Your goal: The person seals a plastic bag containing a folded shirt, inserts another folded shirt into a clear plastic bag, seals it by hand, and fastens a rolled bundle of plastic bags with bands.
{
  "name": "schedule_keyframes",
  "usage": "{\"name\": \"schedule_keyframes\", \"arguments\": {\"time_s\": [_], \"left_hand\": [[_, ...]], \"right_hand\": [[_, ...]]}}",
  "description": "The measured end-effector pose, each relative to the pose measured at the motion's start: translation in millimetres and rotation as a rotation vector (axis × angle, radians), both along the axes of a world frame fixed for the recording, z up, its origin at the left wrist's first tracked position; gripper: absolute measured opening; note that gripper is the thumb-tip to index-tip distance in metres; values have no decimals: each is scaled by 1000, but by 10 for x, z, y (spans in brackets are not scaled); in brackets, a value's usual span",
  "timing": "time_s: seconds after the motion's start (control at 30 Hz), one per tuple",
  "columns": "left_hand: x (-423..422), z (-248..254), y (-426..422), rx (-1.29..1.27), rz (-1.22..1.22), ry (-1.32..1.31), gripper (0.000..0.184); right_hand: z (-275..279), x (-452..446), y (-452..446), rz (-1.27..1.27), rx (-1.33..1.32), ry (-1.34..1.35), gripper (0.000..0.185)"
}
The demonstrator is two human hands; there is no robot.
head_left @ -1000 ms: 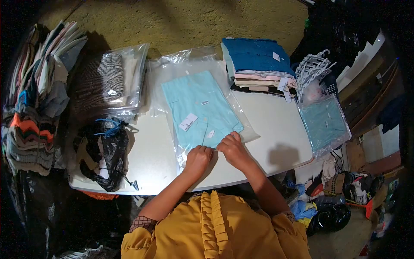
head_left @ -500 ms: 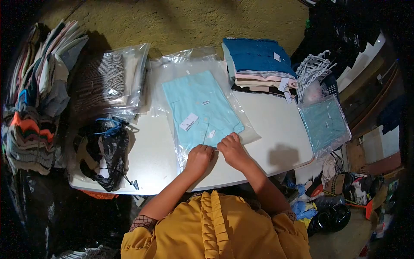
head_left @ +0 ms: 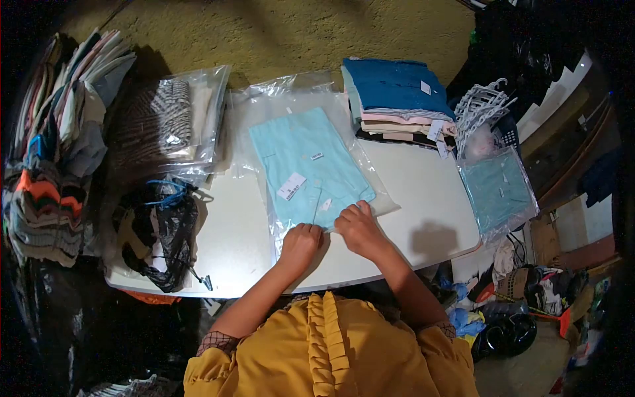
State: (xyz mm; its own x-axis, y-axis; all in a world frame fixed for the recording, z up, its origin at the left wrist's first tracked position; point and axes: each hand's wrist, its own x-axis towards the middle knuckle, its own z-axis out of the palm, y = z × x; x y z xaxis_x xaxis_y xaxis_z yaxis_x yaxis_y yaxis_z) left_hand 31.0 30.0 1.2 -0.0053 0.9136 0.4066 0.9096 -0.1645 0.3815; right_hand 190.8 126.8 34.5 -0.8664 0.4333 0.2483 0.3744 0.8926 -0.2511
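Note:
A folded light blue garment (head_left: 307, 142) with white labels on it lies in the middle of the table. Clear plastic bag (head_left: 281, 86) material shows around its edges; whether the garment is inside it or on top, I cannot tell. My left hand (head_left: 302, 246) is closed at the garment's near edge, left of its middle. Close beside it, my right hand (head_left: 359, 230) is closed over the near right corner, thumb and fingers pressed together. Both hands' fingertips are partly hidden, so a fold of plastic may be in the grip as well.
Bagged patterned clothes (head_left: 159, 122) and a black plastic bag (head_left: 175, 228) lie left on the white table (head_left: 423, 178). A stack of folded clothes (head_left: 397, 86) stands at the back right, beside white hangers (head_left: 479, 109) and a bagged teal garment (head_left: 499, 188). Piled clothes (head_left: 49, 205) rise far left.
My hands have parted slightly. The left has shifted a little left and down along the near edge, and the right a little upward at the corner. The garment has barely moved.

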Motion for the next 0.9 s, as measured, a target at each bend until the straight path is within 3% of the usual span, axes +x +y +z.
{"name": "schedule_keyframes", "arguments": {"time_s": [0.43, 0.9], "left_hand": [[51, 67, 6, 61, -3, -33, 15], [-53, -11, -126, 13, 26, 10, 9]], "right_hand": [[-112, -139, -73, 81, 105, 30, 8], [-53, -85, -63, 26, 11, 43, 9]]}}
